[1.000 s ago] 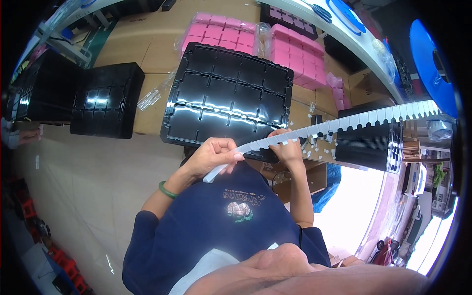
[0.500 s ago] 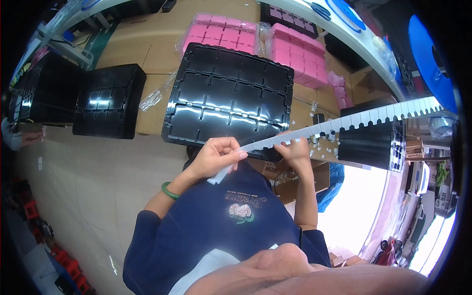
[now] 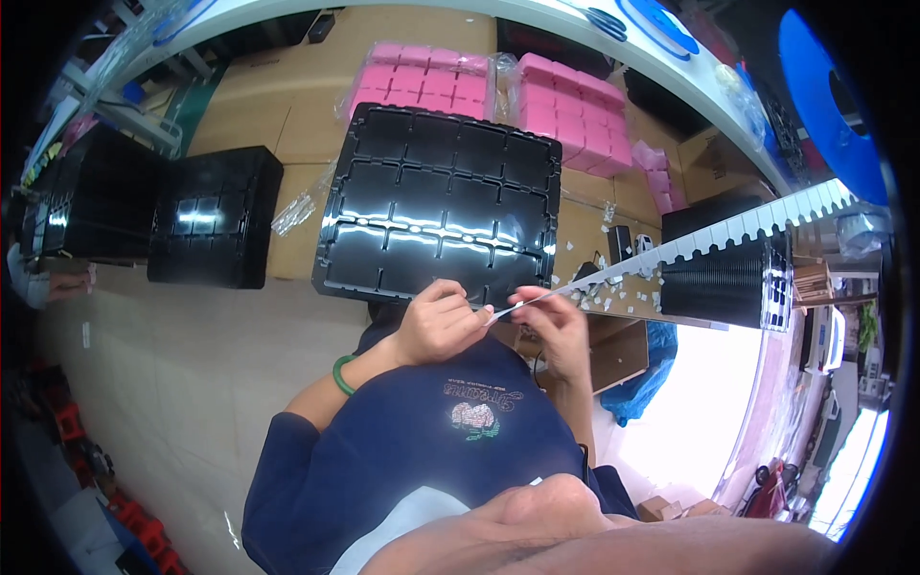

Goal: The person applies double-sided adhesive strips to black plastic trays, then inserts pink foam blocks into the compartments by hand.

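Observation:
A long white notched strip [image 3: 728, 233] runs from the upper right down to my two hands in front of my chest. My left hand [image 3: 439, 324] pinches the strip's near end between thumb and fingers. My right hand [image 3: 558, 324] holds the strip just to the right of it. Just beyond my hands, a large black compartment tray [image 3: 441, 201] rests on a cardboard surface. Small white bits [image 3: 613, 292] are scattered to the right of the tray.
Stacks of black trays [image 3: 213, 216] sit at the left. Pink foam blocks [image 3: 575, 110] in plastic lie behind the big tray. A stack of thin black parts [image 3: 728, 283] stands at the right, with a blue reel [image 3: 829, 105] beyond it.
Both hands have come lower and closer together. The strip now appears edge-on near my fingers, and my left hand grips nearer its tip.

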Tool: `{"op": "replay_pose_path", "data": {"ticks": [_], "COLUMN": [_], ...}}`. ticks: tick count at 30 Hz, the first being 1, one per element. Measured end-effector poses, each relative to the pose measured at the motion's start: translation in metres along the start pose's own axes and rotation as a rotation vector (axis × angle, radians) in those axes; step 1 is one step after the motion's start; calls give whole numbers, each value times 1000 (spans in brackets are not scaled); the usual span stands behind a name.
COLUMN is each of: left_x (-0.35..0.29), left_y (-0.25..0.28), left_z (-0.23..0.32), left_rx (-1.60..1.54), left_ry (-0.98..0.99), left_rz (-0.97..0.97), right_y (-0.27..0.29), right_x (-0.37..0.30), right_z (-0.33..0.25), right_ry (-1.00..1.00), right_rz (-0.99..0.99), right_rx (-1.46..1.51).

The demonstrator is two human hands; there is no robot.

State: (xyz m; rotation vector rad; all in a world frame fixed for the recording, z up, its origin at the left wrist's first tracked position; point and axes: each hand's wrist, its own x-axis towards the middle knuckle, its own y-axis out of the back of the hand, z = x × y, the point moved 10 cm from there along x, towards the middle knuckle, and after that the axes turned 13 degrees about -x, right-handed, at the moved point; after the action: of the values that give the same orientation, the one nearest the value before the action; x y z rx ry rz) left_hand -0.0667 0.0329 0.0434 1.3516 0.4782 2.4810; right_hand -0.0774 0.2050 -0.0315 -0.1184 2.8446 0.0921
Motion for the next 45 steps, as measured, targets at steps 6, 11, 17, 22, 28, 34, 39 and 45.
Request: {"op": "replay_pose_path", "data": {"ticks": [6, 11, 17, 22, 28, 34, 39, 45], "left_x": [2, 0, 4, 34, 71, 58, 22, 20], "left_y": [3, 15, 21, 34, 10, -12, -51, -32], "left_z": [0, -3, -16, -29, -46, -67, -94, -94], "left_rx": [108, 178, 254, -87, -377, -606, -1104, -1138], "left_ry": [-38, 0, 105, 246, 320, 576, 1068, 975], "left_rz": [6, 60, 66, 106, 190, 273, 314, 416], "right_y": [-26, -31, -27, -32, -17, -3, -18, 44], "right_x": [17, 29, 56, 60, 50, 35, -26, 16], "right_z": [16, 5, -21, -29, -28, -35, -110, -103], "right_ry": [-33, -19, 83, 85, 117, 273, 1079, 649], "right_rz": [-142, -187, -235, -282, -95, 128, 633, 466], "right_rx": [415, 335, 25, 83, 163, 157, -856, -574]}}
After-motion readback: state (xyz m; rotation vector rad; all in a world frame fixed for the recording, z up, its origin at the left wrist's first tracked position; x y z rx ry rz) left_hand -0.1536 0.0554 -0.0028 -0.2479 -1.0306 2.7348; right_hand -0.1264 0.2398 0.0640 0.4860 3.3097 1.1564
